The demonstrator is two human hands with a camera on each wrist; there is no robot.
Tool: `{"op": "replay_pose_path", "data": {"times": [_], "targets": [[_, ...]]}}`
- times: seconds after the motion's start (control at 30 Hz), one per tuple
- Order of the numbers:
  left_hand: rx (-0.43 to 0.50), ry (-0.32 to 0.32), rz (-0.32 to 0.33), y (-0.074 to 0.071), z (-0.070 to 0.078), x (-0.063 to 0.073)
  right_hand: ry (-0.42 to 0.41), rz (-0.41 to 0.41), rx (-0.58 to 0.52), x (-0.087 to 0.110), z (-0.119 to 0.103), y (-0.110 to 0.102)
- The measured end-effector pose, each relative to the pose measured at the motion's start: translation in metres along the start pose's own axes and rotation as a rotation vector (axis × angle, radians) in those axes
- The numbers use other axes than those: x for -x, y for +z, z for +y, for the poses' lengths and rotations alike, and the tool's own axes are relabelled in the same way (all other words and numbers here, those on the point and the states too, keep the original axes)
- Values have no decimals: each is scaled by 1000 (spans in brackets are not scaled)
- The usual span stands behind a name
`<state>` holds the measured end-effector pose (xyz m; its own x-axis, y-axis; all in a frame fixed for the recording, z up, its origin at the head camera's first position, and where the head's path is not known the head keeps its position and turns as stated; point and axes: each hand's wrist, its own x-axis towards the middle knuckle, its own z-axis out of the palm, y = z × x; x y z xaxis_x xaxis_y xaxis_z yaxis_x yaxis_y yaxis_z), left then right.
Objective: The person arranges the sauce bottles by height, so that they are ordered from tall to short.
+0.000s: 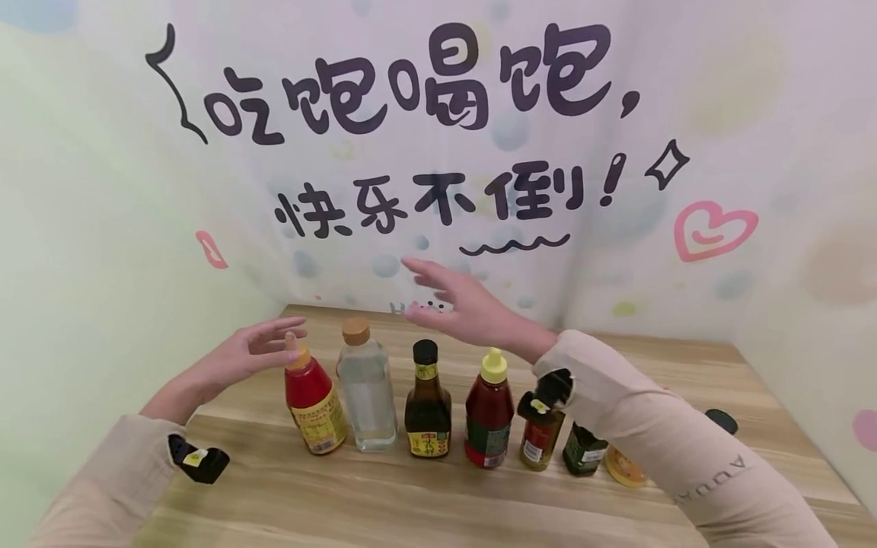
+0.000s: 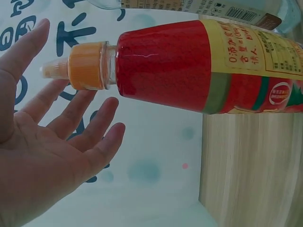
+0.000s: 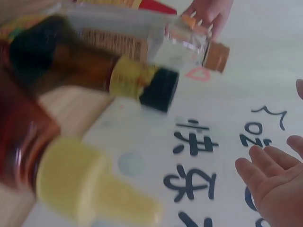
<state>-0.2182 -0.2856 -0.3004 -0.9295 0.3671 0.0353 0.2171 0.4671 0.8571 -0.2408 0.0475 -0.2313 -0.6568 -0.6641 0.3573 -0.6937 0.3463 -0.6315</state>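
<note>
The red squeeze bottle with a yellow label [image 1: 315,403] stands upright at the left end of the row, nearest the table's left edge. Your left hand [image 1: 250,354] is beside its orange nozzle cap [image 2: 87,66], fingers loosely spread and gripping nothing; you cannot tell whether the thumb touches the nozzle.

Just to its right stands the clear bottle with a brown cap [image 1: 370,396], then the dark brown glass bottle with a black cap [image 1: 428,403] and the dark red bottle with a yellow nozzle [image 1: 489,418]. Several labels face you, probably so you can read them; standing upright leaves the caps within reach from above.

Your right hand [image 1: 469,304] hovers beyond the row, fingers extended, holding nothing. Your right sleeve [image 1: 630,403] crosses above the smaller containers at the right, so that side looks tightest for lifting.

On the light wood table [image 1: 384,510], a broad strip in front of the row gives you room; behind, the far edge meets the printed white backdrop [image 1: 116,304].
</note>
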Motion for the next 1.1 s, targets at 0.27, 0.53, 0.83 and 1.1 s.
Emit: {"op": "replay_pose_path", "data": {"times": [0.27,0.53,0.83,1.1], "targets": [[40,4,-22,1,-7,-2,74,-13,-239,-21,-4,37],[65,-4,-44,6,-17,-5,177,-17,-296,-33,-4,70],[46,8,-38,7,-21,-6,212,30,-300,-37,3,92],[41,-5,-40,10,-24,-9,189,63,-313,-28,-14,93]]}}
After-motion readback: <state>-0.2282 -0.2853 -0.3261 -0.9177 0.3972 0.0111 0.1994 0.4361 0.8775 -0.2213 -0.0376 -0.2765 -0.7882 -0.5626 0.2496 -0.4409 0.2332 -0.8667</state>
